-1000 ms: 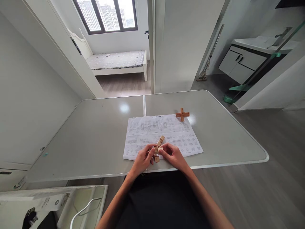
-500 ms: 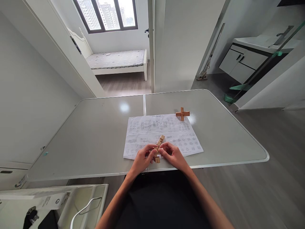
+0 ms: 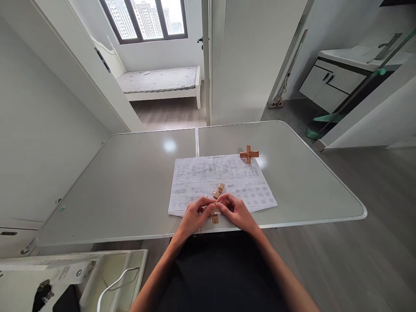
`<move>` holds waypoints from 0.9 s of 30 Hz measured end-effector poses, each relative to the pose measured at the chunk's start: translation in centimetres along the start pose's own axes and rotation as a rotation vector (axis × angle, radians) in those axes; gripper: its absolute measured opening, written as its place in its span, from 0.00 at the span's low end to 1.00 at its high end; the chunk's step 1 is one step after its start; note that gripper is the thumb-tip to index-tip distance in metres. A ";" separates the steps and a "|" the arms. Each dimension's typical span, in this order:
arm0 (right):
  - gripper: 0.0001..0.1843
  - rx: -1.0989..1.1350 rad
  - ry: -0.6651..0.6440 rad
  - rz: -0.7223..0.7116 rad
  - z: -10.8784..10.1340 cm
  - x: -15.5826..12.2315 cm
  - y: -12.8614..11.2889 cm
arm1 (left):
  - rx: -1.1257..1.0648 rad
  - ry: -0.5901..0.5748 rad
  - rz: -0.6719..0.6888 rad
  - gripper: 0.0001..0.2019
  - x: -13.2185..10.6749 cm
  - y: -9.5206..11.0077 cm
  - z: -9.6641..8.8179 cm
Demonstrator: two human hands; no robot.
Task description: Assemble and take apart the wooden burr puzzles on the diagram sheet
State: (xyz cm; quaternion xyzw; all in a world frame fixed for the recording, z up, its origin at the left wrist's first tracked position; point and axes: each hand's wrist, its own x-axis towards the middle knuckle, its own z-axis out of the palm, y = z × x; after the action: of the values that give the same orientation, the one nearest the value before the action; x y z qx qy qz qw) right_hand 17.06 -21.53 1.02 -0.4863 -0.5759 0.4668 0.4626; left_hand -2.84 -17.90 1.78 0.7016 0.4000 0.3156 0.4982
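Both my hands meet over the near edge of the printed instruction sheet (image 3: 224, 182). My left hand (image 3: 195, 216) and my right hand (image 3: 235, 211) pinch a light wooden puzzle assembly (image 3: 215, 212) between their fingertips. One wooden bar of it (image 3: 219, 190) sticks out away from me above the fingers, and a short end shows below them. A second, darker wooden cross puzzle (image 3: 248, 154) lies by itself at the sheet's far right corner, out of reach of both hands.
The grey table (image 3: 130, 182) has a seam down its middle and rounded corners; its near edge runs just under my wrists. A white box with a cable (image 3: 107, 281) sits at lower left. Beyond the table stand a doorway to a bedroom and a bathroom cabinet (image 3: 328, 86).
My fingers have drawn closer together around the wooden puzzle, covering more of it. The hands and puzzle stay in the same place; the view has shifted slightly.
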 end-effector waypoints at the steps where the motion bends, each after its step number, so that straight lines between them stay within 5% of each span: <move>1: 0.15 -0.003 -0.002 -0.002 0.0 0.0 0.0 | 0.006 0.002 0.001 0.15 0.0 -0.1 0.0; 27: 0.21 -0.080 -0.001 0.019 0.0 -0.2 0.6 | -0.029 -0.032 -0.047 0.17 0.1 -0.3 -0.1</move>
State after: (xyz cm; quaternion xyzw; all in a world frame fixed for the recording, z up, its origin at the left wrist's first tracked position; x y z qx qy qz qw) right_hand 17.13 -21.66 0.40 -0.5096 -0.5896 0.4478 0.4383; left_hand -2.94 -17.71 1.50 0.6898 0.4035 0.2982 0.5219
